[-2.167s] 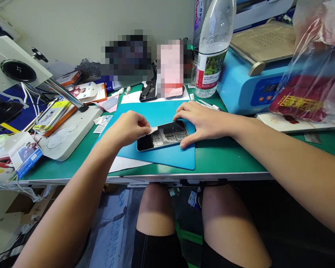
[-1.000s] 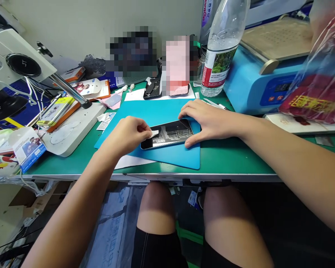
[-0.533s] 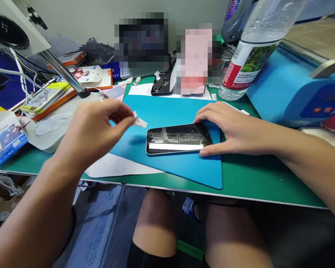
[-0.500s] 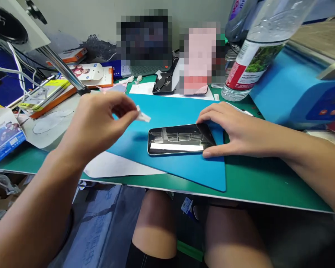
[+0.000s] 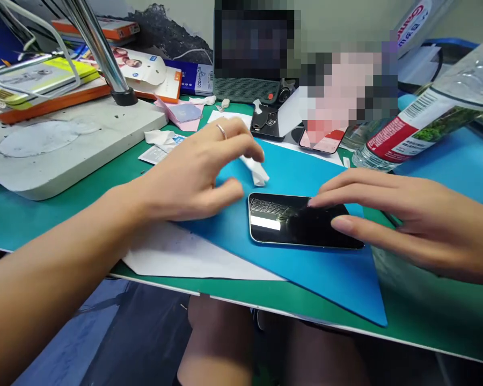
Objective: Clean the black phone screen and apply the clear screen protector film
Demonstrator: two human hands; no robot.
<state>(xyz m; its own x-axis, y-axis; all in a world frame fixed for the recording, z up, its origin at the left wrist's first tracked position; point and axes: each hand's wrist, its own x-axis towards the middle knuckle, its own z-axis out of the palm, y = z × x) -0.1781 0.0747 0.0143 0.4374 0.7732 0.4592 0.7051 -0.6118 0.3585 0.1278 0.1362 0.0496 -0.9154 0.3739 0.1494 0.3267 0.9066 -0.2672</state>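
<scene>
A smartphone (image 5: 290,225) lies screen up on a blue mat (image 5: 330,279), its glossy black face reflecting light. My right hand (image 5: 414,220) hovers over the phone's right end with thumb and fingers apart; whether the fingertips touch the glass is hard to tell. To the left of the phone is my left hand (image 5: 199,171), a ring on one finger, with thumb and index finger spread. A crumpled white tissue (image 5: 257,172) rests on the mat just beyond those fingers, partly hidden by them. White paper (image 5: 201,257) sticks out beneath the mat.
A lamp stand (image 5: 100,53) rises from a thick pale base (image 5: 68,155) on the left, near stacked boxes (image 5: 44,75). A water bottle (image 5: 410,128) leans at the right. Another phone (image 5: 326,140), a black phone-shaped item (image 5: 268,122) and a grey-green device (image 5: 245,90) stand behind the mat.
My left hand has moved right and opened, letting go of the tissue, which is now on the mat. My right hand has loosened from the phone's edges. The view has turned left.
</scene>
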